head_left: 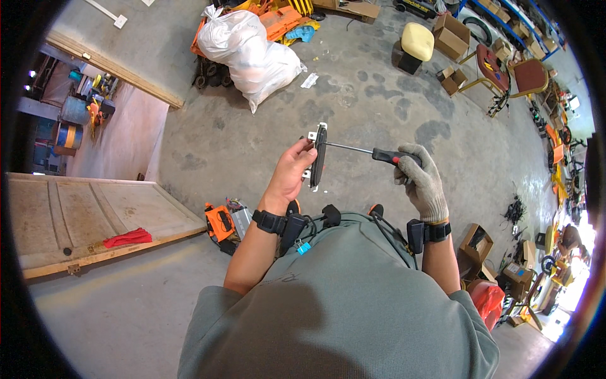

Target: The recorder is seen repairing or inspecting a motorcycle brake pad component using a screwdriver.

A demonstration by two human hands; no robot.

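Observation:
My bare left hand (290,172) is closed around a narrow dark part with pale metal tabs (320,158), held upright and edge-on in front of my body. Its exact kind does not show. In my right hand (425,186), which wears a grey knit glove, is a screwdriver (385,155) with a black and red handle. The shaft runs level to the left, and its end meets the upper half of the dark part's right side; whether it sits in a screw is too small to tell. Both wrists carry black straps with box-shaped devices.
A white sack (262,60) lies by orange parts ahead. A yellow-topped stool (416,43), cartons (451,35) and red chairs (492,66) stand to the far right. At left, a wooden door (107,215) bears a red cloth (128,238). An orange tool (219,222) rests near my feet.

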